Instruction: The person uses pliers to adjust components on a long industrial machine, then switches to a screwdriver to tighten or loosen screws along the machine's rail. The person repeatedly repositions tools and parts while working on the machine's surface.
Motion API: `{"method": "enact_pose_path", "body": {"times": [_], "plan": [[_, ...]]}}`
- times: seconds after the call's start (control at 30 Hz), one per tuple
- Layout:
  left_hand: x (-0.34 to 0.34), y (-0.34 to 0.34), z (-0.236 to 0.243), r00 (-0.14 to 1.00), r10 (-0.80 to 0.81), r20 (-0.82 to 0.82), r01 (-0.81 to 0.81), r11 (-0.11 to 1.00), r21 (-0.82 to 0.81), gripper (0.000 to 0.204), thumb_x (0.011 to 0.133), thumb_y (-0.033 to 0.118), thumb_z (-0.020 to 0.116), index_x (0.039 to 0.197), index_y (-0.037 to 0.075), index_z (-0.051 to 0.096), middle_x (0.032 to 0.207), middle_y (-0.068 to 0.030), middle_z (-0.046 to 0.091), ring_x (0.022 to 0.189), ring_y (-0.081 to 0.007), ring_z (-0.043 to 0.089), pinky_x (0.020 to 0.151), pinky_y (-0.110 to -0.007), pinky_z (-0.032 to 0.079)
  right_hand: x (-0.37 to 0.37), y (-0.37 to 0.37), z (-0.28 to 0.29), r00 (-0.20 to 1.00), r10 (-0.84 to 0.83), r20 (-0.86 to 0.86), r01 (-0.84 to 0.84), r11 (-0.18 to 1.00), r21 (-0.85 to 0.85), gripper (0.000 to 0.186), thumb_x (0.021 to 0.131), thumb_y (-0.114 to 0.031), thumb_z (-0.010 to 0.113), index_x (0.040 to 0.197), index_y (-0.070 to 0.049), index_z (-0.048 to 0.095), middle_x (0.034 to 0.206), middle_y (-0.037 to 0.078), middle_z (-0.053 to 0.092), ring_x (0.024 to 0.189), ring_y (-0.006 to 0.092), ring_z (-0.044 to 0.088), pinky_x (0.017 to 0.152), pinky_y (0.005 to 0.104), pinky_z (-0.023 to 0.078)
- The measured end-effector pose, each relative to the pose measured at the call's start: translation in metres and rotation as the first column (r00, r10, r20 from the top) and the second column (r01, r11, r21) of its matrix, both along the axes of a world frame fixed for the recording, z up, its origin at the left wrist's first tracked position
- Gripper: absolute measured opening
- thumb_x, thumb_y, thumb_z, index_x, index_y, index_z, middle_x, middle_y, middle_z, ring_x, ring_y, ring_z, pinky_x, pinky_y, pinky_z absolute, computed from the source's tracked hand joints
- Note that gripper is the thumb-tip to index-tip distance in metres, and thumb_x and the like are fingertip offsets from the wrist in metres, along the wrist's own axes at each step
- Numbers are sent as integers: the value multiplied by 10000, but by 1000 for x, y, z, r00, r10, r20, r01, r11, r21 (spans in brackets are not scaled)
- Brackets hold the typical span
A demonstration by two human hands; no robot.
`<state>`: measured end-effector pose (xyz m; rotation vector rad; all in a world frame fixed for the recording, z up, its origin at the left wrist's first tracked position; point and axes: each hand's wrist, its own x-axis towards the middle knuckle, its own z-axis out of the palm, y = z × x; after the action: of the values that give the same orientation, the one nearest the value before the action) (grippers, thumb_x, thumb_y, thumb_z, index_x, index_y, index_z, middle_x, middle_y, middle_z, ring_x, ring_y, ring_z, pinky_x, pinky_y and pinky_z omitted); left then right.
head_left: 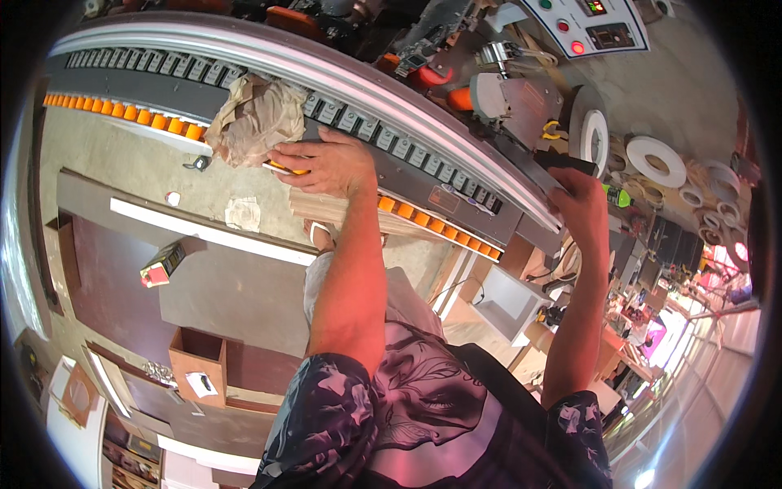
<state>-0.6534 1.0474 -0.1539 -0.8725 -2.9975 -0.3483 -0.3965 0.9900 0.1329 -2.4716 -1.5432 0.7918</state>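
Left hand lies with fingers stretched out on the long dark machine, just beside a crumpled brown sheet. Right hand, well apart, touches the machine's right end; I cannot tell if it grips. Orange rollers line the near edge.

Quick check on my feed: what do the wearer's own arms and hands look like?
Both the left hand and right hand are ungloved, with bare forearms and no watch or cable showing on them. The left sleeve and right sleeve are short, dark fabric printed with paler, leaf-like shapes.
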Motion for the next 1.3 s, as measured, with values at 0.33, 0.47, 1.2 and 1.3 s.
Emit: {"method": "enact_pose_path", "body": {"times": [0.33, 0.47, 1.2, 1.3], "plan": [[-2, 1, -1, 1000, -25, 11, 25, 999, 33, 906, 1040, 471, 576, 1625, -111, 205, 1693, -226, 232, 1435, -540, 369, 1129, -593, 432, 27, -141, 13, 791, -367, -490, 509, 838, 194, 406, 1020, -173, 681, 1368, 36, 660, 811, -9, 635, 575, 54, 494, 497, 234, 370], [-9, -3, 0, 999, -37, -7, 37, 998, 57, 908, 1035, 478, 593, 1625, -101, 217, 1686, -227, 246, 1432, -532, 380, 1108, -587, 461, 12, -152, 1, 765, -351, -539, 473, 875, 101, 431, 1007, -224, 727, 1369, -3, 650, 789, -45, 582, 572, 21, 433, 481, 219, 300], [-8, 3, 6, 1000, -4, 10, 4, 999, 50, 927, 1037, 474, 584, 1614, -154, 221, 1685, -269, 238, 1448, -575, 339, 1143, -630, 421, -15, -15, 51, 988, -7, 154, 27, 992, -127, 412, 935, -265, 709, 1243, 6, 740, 832, 147, 747, 735, 190, 689, 687, 345, 526], [-5, 6, 1, 1000, 13, -4, -13, 998, 55, 922, 1029, 479, 597, 1616, -138, 243, 1680, -264, 247, 1437, -571, 356, 1110, -633, 450, -6, -53, 66, 987, -154, -55, 149, 986, -76, 429, 975, -219, 720, 1346, -6, 690, 802, 41, 707, 698, 69, 612, 613, 269, 475]]}}
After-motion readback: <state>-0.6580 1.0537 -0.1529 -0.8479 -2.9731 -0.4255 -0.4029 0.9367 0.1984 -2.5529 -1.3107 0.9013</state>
